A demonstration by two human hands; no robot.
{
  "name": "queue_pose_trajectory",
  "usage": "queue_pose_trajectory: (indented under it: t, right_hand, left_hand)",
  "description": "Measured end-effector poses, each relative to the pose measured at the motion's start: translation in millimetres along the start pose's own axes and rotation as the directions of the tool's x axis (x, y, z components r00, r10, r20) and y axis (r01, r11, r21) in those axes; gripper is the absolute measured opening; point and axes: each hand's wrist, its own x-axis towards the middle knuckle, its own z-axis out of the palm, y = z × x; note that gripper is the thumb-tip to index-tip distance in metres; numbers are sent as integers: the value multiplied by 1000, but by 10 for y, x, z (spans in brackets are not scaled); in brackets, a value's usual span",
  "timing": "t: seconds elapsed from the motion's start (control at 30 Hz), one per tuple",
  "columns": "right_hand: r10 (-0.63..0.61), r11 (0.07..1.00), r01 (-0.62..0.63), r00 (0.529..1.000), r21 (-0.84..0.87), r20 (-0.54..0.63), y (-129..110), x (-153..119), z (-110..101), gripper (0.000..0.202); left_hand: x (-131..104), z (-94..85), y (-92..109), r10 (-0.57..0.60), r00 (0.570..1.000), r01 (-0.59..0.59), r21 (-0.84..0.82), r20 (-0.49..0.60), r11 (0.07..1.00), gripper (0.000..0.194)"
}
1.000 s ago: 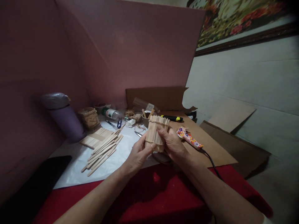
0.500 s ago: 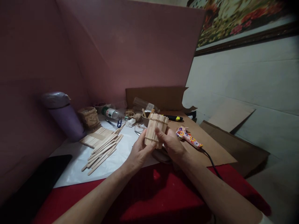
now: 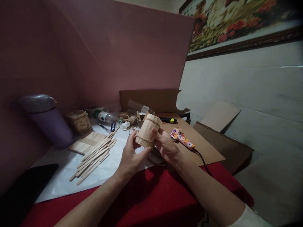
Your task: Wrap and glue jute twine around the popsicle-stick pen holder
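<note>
Since a second ago we've tilted the stick barrel [image 3: 148, 130] leftward; it stood upright before. Our left hand [image 3: 130, 156] grips its lower side, our right hand [image 3: 165, 146] holds the other side, above the bench's middle. Loose sticks [image 3: 93, 157] lie on white paper [image 3: 66, 176] toward the left edge; glue gun [image 3: 181, 138] sits just right, purple flask [image 3: 47, 118] far left.

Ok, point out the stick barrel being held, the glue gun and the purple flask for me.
stick barrel [image 3: 147, 130]: head view, on its side wall of upright sticks.
glue gun [image 3: 181, 138]: head view, on the patterned body, lying on the cardboard.
purple flask [image 3: 50, 126]: head view, on its body below the lid.
</note>
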Motion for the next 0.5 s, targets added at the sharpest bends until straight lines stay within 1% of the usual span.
queue_pose_trajectory:
  t: [0.03, 0.1, 0.17, 0.23, 0.3, 0.37, 0.43, 0.5]
  right_hand:
    - [7, 1000, -7, 1000, 5, 6, 5, 4, -3, 47]
    - [3, 1000, -3, 1000, 17, 16, 7, 16, -14, 45]
    - [-26, 999, 25, 999, 38, 34, -6, 26, -24, 43]
    - [-51, 998, 48, 996, 46, 73, -28, 28, -24, 42]
    - [-60, 998, 57, 990, 29, 127, -46, 21, -12, 42]
    - [-75, 997, 76, 986, 1, 152, -46, 10, 0, 42]
    - [-95, 995, 98, 986, -15, 139, -32, 5, -2, 44]
    - [-88, 996, 89, 989, -8, 117, -15, 10, -20, 45]
  left_hand:
    - [0, -6, -4, 5, 1000, -5, 28, -4, 1000, 81]
    - [9, -11, 8, -28, 1000, 28, 10, 1, 1000, 87]
    - [25, -10, 36, -93, 996, 93, -58, -4, 994, 84]
    - [41, -5, 59, -125, 992, 125, -116, 14, 985, 76]
    - [51, -2, 60, -84, 995, 89, -127, 46, 988, 65]
    - [50, -4, 40, -8, 999, 11, -84, 42, 996, 57]
    - [41, -12, 19, 69, 998, -69, 11, -3, 998, 55]
    - [31, -24, 21, 107, 994, -106, 72, -12, 992, 55]
